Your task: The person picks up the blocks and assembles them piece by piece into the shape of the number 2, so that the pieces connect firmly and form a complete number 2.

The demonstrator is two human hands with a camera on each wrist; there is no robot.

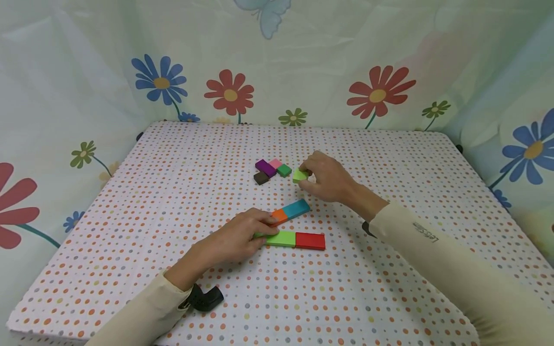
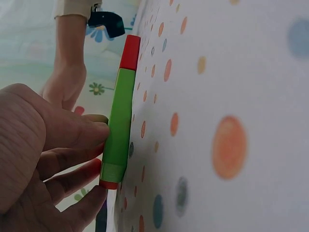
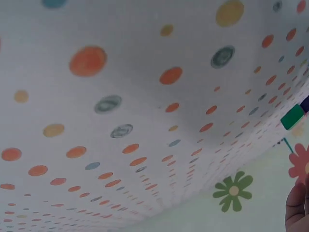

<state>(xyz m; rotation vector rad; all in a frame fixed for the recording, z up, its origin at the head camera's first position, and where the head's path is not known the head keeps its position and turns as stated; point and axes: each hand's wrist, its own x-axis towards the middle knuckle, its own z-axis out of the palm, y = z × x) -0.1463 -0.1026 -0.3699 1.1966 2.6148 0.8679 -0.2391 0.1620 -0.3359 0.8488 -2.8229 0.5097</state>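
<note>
My left hand [image 1: 240,235] lies over the left end of a flat block row, its thumb against the near side of a light green block [image 1: 281,239] and its fingers bent over the top. A red block [image 1: 310,241] adjoins that block's right end. Just beyond, its fingertips reach an orange block [image 1: 280,216], which joins a blue block [image 1: 296,208] in a slanted row. Farther off, my right hand [image 1: 329,179] pinches a small light green block [image 1: 299,176] between thumb and fingers. The left wrist view shows the left thumb touching the green block [image 2: 119,121].
Left of the right hand sits a cluster: a purple block [image 1: 265,167], a pink block [image 1: 275,164], a dark green block [image 1: 283,170] and a dark brown block [image 1: 261,178]. A dotted cloth covers the table [image 1: 195,168]. Flowered curtains [image 1: 303,53] enclose its back and sides.
</note>
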